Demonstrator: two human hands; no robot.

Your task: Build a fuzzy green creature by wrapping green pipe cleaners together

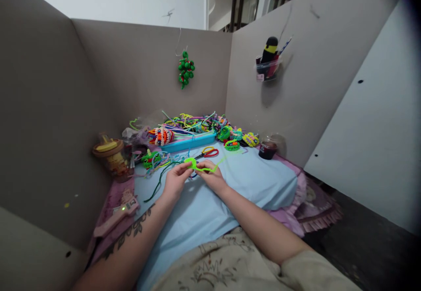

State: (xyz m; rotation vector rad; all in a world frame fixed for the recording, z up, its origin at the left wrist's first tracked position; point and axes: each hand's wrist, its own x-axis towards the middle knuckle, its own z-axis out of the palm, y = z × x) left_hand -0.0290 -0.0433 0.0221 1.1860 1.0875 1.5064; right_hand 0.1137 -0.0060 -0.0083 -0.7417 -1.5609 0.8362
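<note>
Over the front middle of the cloth, my left hand point(177, 176) pinches a coiled bright green pipe cleaner point(190, 163) between thumb and fingertips. My right hand point(212, 176) is closed on the same pipe cleaner, whose loose end trails out to the right past the fingers. Just behind the hands lie scissors point(209, 152) with red and yellow handles. A dark green pipe cleaner point(159, 183) curves over the cloth beside my left hand. Part of a dark blue loop shows between and below my hands; the rest is hidden.
A blue tray point(189, 142) heaped with pipe cleaners stands at the back. Finished-looking woven pieces point(232, 145) sit to its right. A dark cup point(268, 149) stands at right, a lidded cup point(112, 152) and a pink power strip point(116, 216) at left. Grey panels point(148, 67) enclose the table.
</note>
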